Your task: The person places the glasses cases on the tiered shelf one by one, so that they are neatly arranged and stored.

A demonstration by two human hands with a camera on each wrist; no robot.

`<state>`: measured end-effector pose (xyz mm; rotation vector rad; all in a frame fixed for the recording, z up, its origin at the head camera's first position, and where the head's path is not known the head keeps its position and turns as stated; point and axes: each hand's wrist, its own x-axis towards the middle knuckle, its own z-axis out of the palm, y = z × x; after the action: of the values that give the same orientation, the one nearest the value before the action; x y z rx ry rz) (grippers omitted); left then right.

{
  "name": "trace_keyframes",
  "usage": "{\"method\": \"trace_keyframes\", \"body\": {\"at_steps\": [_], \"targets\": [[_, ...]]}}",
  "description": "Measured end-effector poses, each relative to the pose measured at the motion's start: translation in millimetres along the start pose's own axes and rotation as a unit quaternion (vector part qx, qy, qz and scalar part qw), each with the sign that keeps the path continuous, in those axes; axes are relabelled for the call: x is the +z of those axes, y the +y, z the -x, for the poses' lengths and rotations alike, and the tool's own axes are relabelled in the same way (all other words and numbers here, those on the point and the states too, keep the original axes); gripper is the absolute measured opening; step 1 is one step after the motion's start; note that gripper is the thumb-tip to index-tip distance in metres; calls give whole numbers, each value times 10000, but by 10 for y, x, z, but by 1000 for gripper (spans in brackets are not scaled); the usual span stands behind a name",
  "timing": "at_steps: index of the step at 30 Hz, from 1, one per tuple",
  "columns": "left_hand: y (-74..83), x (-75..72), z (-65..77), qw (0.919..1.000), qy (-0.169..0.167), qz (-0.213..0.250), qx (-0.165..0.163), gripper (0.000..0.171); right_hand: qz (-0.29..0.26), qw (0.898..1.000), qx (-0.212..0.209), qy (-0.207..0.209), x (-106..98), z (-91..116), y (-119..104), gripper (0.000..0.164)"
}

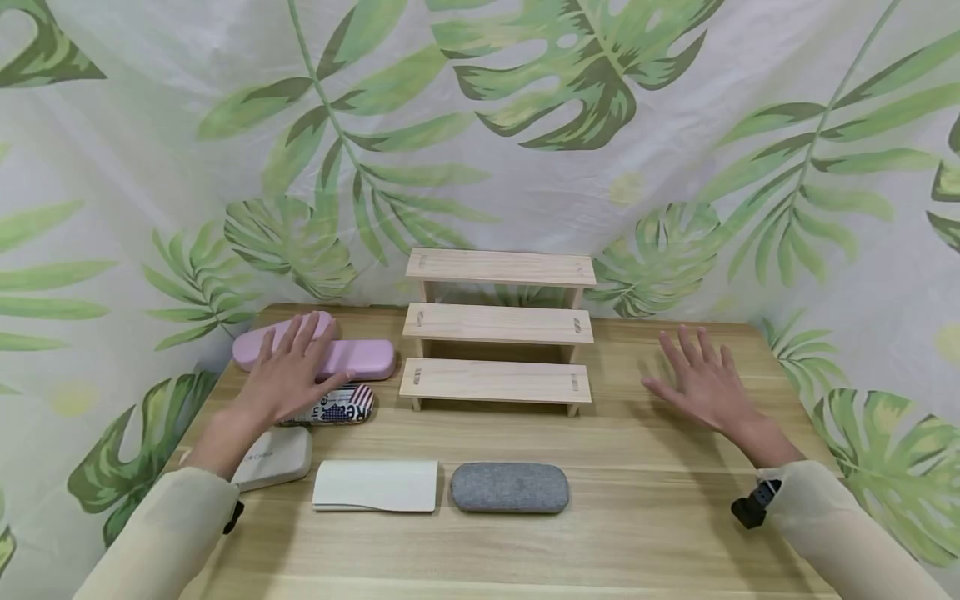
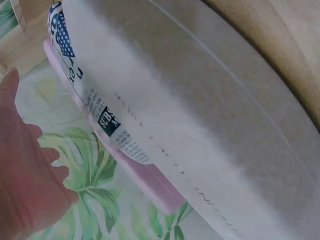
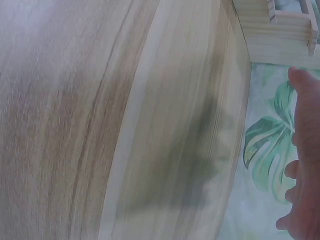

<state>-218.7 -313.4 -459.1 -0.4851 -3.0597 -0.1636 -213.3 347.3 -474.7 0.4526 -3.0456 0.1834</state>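
My left hand (image 1: pixel 288 379), fingers spread, is over a group of glasses cases at the table's left. Beneath and beside it lie two pink cases (image 1: pixel 363 358) and a case printed with letters and a flag (image 1: pixel 351 406). A beige case (image 1: pixel 281 460) lies nearer the wrist and fills much of the left wrist view. Toward the front are a white flap case (image 1: pixel 375 483) and a grey fabric case (image 1: pixel 510 487), side by side. On the right, my right hand (image 1: pixel 705 387) has its fingers spread above the tabletop, holding nothing, its shadow falling on the wood.
A three-step wooden stand (image 1: pixel 495 381) stands at the back middle of the wooden table (image 1: pixel 637 542), between the hands. Behind and beside the table hangs a leaf-patterned cloth (image 1: pixel 540 192). Dark straps (image 1: pixel 756 502) circle the wrists at the pale sleeves.
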Motion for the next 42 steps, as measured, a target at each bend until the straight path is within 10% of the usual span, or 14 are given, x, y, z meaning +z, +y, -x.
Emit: {"method": "trace_keyframes", "body": {"at_steps": [42], "targets": [[854,-155,89,9820,1117,153,1517,92,-175,9936,-1058,355,127,54,-512,88]]}}
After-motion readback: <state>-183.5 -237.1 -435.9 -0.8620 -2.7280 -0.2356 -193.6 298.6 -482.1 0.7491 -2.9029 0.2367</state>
